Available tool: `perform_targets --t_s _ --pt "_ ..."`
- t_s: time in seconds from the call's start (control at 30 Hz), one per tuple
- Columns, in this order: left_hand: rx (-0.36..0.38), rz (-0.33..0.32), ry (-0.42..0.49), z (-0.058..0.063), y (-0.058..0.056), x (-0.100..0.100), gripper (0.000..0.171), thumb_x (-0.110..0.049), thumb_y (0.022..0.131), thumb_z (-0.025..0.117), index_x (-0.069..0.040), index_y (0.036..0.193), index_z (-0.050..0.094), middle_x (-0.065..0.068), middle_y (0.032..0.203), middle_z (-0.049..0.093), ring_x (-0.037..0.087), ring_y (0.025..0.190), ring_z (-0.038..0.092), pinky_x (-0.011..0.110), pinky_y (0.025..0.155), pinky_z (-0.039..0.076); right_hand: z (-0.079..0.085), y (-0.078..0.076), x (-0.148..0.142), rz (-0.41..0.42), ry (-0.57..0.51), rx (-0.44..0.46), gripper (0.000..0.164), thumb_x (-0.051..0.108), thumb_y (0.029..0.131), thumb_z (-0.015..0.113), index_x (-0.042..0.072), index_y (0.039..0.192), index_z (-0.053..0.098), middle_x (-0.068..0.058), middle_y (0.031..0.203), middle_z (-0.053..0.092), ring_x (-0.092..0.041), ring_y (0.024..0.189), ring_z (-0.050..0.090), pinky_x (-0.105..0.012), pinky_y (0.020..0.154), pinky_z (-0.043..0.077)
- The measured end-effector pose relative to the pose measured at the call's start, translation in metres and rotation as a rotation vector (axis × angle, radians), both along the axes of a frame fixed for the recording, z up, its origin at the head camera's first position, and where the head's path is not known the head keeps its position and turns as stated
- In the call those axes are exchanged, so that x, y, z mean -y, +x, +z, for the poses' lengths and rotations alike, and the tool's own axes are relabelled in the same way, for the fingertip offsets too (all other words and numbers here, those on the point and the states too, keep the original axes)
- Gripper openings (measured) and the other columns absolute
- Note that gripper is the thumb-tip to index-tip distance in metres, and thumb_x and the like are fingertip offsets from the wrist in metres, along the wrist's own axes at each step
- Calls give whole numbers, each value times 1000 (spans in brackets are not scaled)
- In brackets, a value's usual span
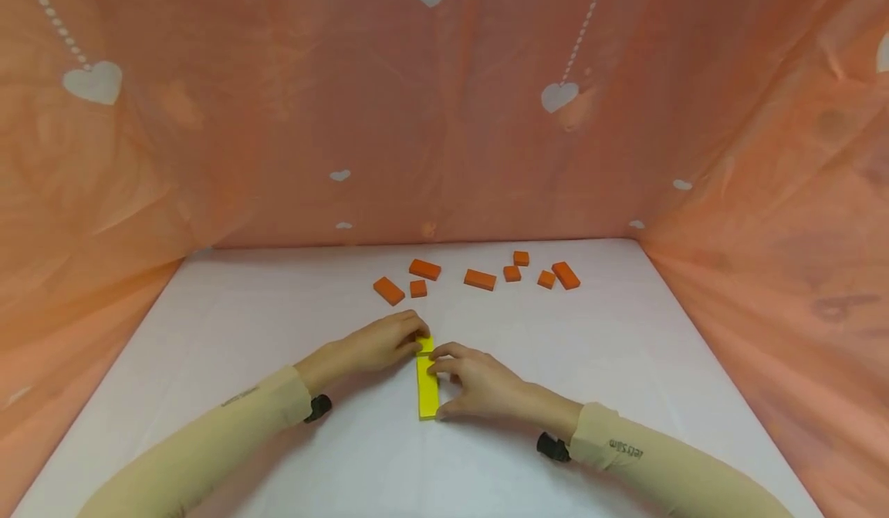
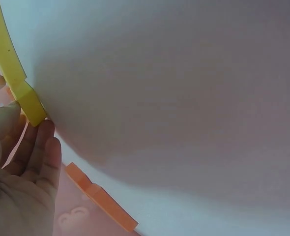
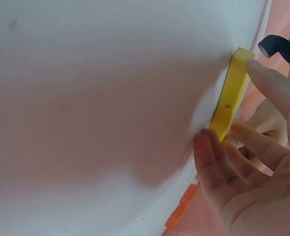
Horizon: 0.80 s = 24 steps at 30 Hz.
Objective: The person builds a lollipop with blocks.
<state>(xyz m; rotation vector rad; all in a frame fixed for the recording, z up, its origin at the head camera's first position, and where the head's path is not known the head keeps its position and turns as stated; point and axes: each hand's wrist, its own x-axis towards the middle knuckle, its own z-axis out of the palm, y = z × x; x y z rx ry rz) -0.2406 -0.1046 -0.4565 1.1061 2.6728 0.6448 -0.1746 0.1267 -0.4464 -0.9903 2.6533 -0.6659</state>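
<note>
Centrally, the left hand (image 1: 382, 342) pinches a short yellow block (image 1: 427, 343), the right hand (image 1: 485, 385) an abutting long yellow block (image 1: 427, 396).

Orange blocks (image 1: 480, 279) beyond the hands (image 1: 486, 385), peach cloth (image 1: 333, 101) behind
Ahead of the left hand (image 1: 378, 343), two long blocks (image 1: 425, 269) flank a small one (image 1: 418, 289) on the white desk (image 1: 590, 348); ahead and rightward of the right, two long and three small. White hearts (image 1: 93, 83) dot the cloth, which also hangs at either side.
</note>
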Motion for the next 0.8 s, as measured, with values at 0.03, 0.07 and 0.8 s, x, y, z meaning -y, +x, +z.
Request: perform_targets --t_s 0.03,0.07,0.8 --pt "9 5 -2 -1 1 0 21 -10 102 66 -5 122 69 3 114 66 18 102 62 38 96 56 -1 0 0 0 -3 4 57 37 81 91 10 129 73 -3 144 58 -7 94 60 -24 84 54" --pt "16 9 -5 -1 2 1 21 -11 102 66 -5 123 69 3 115 66 17 102 62 37 97 56 -1 1 0 -1 -6 8 57 37 81 91 11 129 73 -3 144 59 -7 94 60 -24 84 54" --pt "33 -10 23 -1 6 3 21 -12 102 67 -5 122 67 3 115 66 17 99 61 36 95 56 -5 1 1 -7 -26 -17 52 35 80 93 11 123 75 -3 139 62 -6 93 62 -22 82 54"
